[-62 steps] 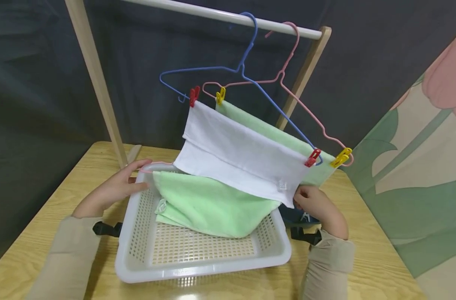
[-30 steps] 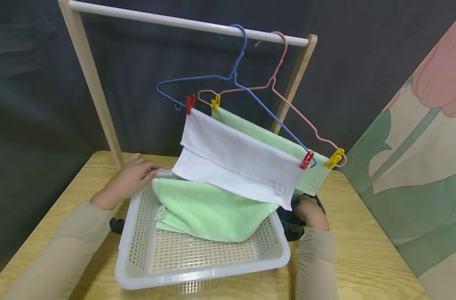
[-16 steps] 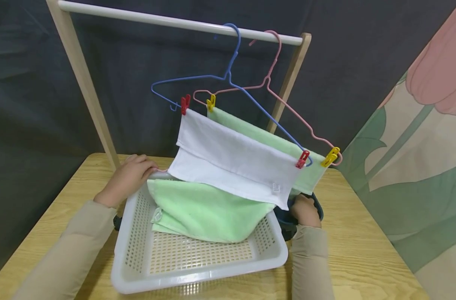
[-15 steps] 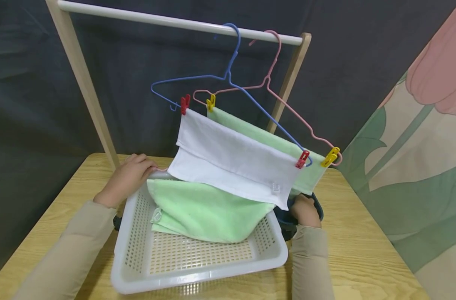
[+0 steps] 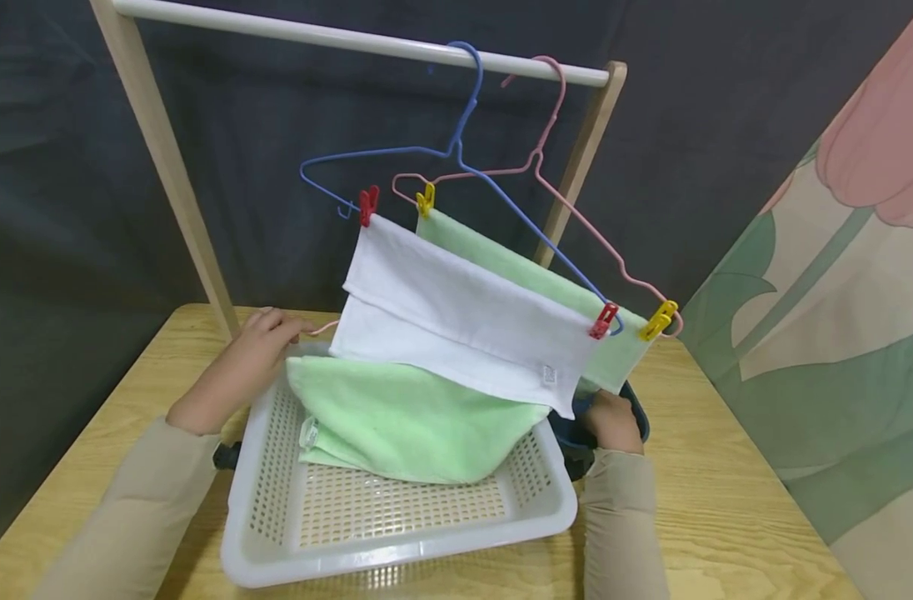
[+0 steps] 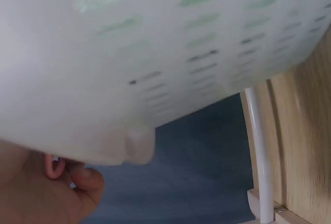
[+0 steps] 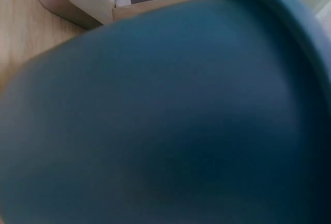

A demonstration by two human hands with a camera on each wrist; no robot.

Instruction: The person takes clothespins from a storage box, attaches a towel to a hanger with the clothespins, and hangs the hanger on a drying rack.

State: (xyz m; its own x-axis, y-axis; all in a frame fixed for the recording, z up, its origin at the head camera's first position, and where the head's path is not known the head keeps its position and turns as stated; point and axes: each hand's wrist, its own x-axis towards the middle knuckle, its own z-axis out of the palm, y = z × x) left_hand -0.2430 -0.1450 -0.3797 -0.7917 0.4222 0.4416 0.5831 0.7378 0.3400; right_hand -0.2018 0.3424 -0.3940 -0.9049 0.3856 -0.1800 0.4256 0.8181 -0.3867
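Note:
My left hand (image 5: 248,360) pinches the end of a pink hanger (image 5: 324,328) at the back left corner of a white perforated basket (image 5: 392,557). In the left wrist view that hanger's looped end (image 6: 51,168) shows between thumb and fingers; its rest goes behind a hanging white towel (image 5: 464,308). A light green towel (image 5: 419,417) lies folded in the basket, its upper edge along the back. My right hand (image 5: 614,421) reaches into a dark blue bowl (image 5: 642,412) right of the basket; its fingers are hidden. Only the bowl's outer wall (image 7: 155,110) fills most of the right wrist view.
From a white rail (image 5: 291,32) on wooden posts hang a blue hanger (image 5: 527,218), with the white towel held by red clothespins (image 5: 603,321), and another pink hanger (image 5: 599,229), with a pale green towel (image 5: 501,250) held by yellow clothespins (image 5: 658,321).
My left hand has gone from the basket's rim to pinching the pink hanger's end, and now lifts it slightly. My right hand has moved into the blue bowl.

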